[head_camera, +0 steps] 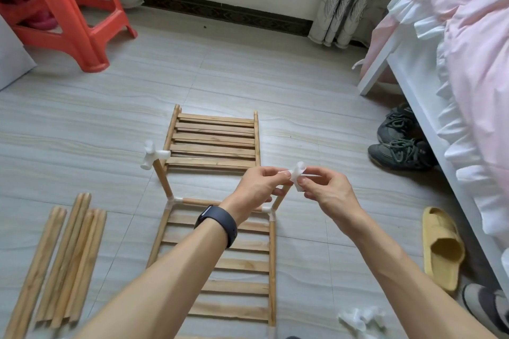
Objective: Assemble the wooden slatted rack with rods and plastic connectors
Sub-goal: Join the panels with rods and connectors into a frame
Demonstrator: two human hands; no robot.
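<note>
We see both hands raised over the middle of the floor (303, 85), meeting on one white plastic connector (298, 177). The left hand (261, 184) pinches the connector's left branch between thumb and curled fingers; the right hand (327, 195) pinches its right side and lower branch with the fingertips. So both hands are grasping the same piece, which sits between them, touching both.

Just below the connector, a right upright rod (279, 199) rises at a tilt from a corner connector (268, 210). The left hand hides the rod's top, so we cannot tell whether the held connector is seated on it.

The near slatted panel (239, 286) lies flat under both forearms. A cross rod (198, 202) runs along its far edge to a second corner connector (175, 201), from which a left upright rod (162, 179) leans up, capped by a fitted connector (153, 155), well to the left of the hands. A far slatted panel (214, 140) lies beyond the hands.

Loose rods (63, 264) lie bundled at the lower left, and spare connectors (360, 319) sit at the lower right, near the right forearm. A dark watch (217, 224) circles the left wrist.
</note>
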